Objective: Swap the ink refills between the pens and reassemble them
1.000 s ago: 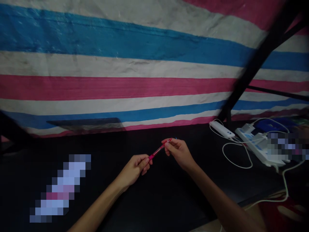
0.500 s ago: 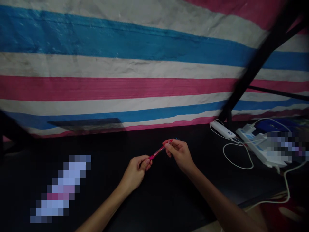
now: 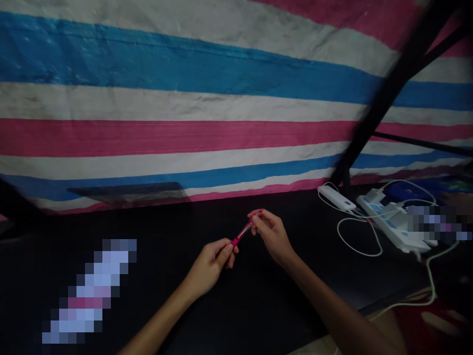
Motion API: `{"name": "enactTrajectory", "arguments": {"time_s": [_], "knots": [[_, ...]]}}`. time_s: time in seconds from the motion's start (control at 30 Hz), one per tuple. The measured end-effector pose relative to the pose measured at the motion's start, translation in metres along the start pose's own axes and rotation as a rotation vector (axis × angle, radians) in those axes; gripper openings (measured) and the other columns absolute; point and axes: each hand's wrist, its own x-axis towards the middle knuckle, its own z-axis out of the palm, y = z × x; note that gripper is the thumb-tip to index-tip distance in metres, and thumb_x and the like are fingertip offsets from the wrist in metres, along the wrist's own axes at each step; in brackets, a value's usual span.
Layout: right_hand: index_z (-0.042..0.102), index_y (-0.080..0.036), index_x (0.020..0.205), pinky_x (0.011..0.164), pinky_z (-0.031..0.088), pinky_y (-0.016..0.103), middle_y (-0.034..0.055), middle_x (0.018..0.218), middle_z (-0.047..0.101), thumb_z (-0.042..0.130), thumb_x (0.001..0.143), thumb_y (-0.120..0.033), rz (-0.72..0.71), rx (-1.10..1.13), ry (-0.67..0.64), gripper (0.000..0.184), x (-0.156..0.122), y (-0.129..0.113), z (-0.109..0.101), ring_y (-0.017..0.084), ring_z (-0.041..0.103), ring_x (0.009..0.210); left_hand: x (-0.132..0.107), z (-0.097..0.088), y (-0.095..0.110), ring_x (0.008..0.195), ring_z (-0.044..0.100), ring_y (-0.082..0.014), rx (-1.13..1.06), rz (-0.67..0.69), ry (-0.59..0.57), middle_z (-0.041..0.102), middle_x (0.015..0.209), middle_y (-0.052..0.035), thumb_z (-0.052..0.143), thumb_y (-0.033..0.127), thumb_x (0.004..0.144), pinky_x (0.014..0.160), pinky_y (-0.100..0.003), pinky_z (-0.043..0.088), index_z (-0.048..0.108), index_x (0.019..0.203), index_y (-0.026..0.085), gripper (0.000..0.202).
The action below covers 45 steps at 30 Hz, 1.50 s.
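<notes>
A slim pen [image 3: 244,231] with a pink-red grip and a clear barrel slants up to the right between my two hands, held above the dark table [image 3: 177,315]. My left hand [image 3: 213,264] pinches its lower, pink end between thumb and fingers. Around the upper end, close to the red tip, the thumb and fingers of my right hand [image 3: 271,234] are closed. Part of each pen end is hidden by the fingers.
On the right, a white power strip [image 3: 393,224] with plugs lies beside a white adapter [image 3: 335,198] and looping white cables [image 3: 360,254]. A pixelated object [image 3: 90,291] is at left. A striped sheet [image 3: 185,133] hangs behind, with a black metal frame bar [image 3: 377,106] at right.
Both hands keep hold of the pen, and the left hand sits slightly further right along it. The whole scene at right has shifted a little leftward with the camera.
</notes>
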Motion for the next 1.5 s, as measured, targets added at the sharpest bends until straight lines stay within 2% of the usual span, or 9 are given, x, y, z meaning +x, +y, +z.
{"name": "enactTrajectory", "arguments": {"time_s": [0.2,0.37,0.53,0.63,0.83,1.0,1.17,1.33,1.5], "knots": [[0.056,-0.023,0.089,0.074,0.047,0.036,0.0028,0.076,0.058,0.056,0.085,-0.041,0.132,0.371,-0.081,0.019,-0.001,-0.006,0.013,0.018,0.058,0.075,0.001,0.001,0.002,0.063,0.051,-0.0147,-0.025,0.013,-0.053,0.059,0.064,-0.0008,0.037,0.041,0.091,0.064,-0.025,0.038,0.061,0.083,0.016,0.036],[0.052,-0.025,0.089,0.059,0.042,0.027,-0.0037,0.062,0.04,0.05,0.087,-0.041,0.183,0.583,0.002,0.017,0.004,-0.019,0.023,0.012,0.042,0.053,0.005,-0.016,-0.007,0.062,0.051,-0.0148,0.1,0.049,0.242,0.056,0.062,0.0024,0.038,0.043,0.09,0.061,-0.024,0.037,0.059,0.096,0.019,0.032],[0.044,-0.021,0.065,0.041,0.022,0.023,-0.006,0.051,0.025,0.039,0.084,-0.062,0.367,0.668,-0.104,0.045,0.015,-0.031,0.028,0.01,0.017,0.042,0.008,-0.033,-0.014,0.054,0.048,-0.0132,0.308,0.08,0.425,0.052,0.058,0.0038,0.045,0.042,0.086,0.054,-0.023,0.034,0.058,0.081,0.019,0.027],[0.036,-0.021,0.056,0.038,0.015,0.023,-0.0073,0.046,0.019,0.039,0.082,-0.062,0.418,0.709,-0.144,0.048,0.02,-0.034,0.036,0.009,0.01,0.04,0.008,-0.034,-0.017,0.054,0.049,-0.0128,0.387,0.11,0.421,0.054,0.058,0.0035,0.045,0.038,0.087,0.053,-0.023,0.033,0.058,0.082,0.019,0.024],[0.027,-0.02,0.052,0.035,0.007,0.022,-0.0082,0.04,0.014,0.034,0.082,-0.034,0.501,0.755,-0.119,0.034,0.024,-0.041,0.051,0.008,0.003,0.037,0.009,-0.031,-0.02,0.055,0.051,-0.012,0.497,0.165,0.392,0.058,0.063,0.0023,0.042,0.033,0.088,0.055,-0.023,0.034,0.057,0.081,0.019,0.022],[0.03,-0.02,0.052,0.034,0.007,0.021,-0.0087,0.04,0.015,0.035,0.084,-0.042,0.489,0.775,-0.119,0.039,0.025,-0.043,0.053,0.007,0.005,0.037,0.009,-0.033,-0.021,0.053,0.051,-0.0121,0.552,0.176,0.378,0.056,0.06,0.0025,0.041,0.031,0.089,0.055,-0.023,0.034,0.057,0.08,0.02,0.021],[0.029,-0.02,0.052,0.034,0.007,0.021,-0.0086,0.04,0.015,0.035,0.083,-0.034,0.491,0.742,-0.068,0.035,0.026,-0.044,0.054,0.007,0.004,0.037,0.008,-0.035,-0.021,0.054,0.053,-0.0131,0.585,0.185,0.377,0.057,0.06,0.0016,0.04,0.031,0.089,0.055,-0.024,0.034,0.057,0.08,0.02,0.022],[0.029,-0.02,0.053,0.033,0.008,0.02,-0.0092,0.04,0.015,0.038,0.083,-0.046,0.48,0.735,-0.062,0.041,0.025,-0.047,0.054,0.007,0.005,0.037,0.009,-0.036,-0.024,0.053,0.053,-0.0136,0.598,0.169,0.38,0.058,0.06,0.0012,0.04,0.032,0.089,0.055,-0.024,0.034,0.057,0.081,0.02,0.023],[0.029,-0.02,0.052,0.034,0.006,0.021,-0.0087,0.04,0.014,0.034,0.082,-0.031,0.473,0.702,-0.027,0.032,0.026,-0.048,0.05,0.007,0.004,0.037,0.009,-0.036,-0.026,0.054,0.053,-0.0135,0.615,0.167,0.366,0.056,0.06,0.002,0.04,0.032,0.09,0.054,-0.023,0.033,0.057,0.082,0.021,0.022]]}}
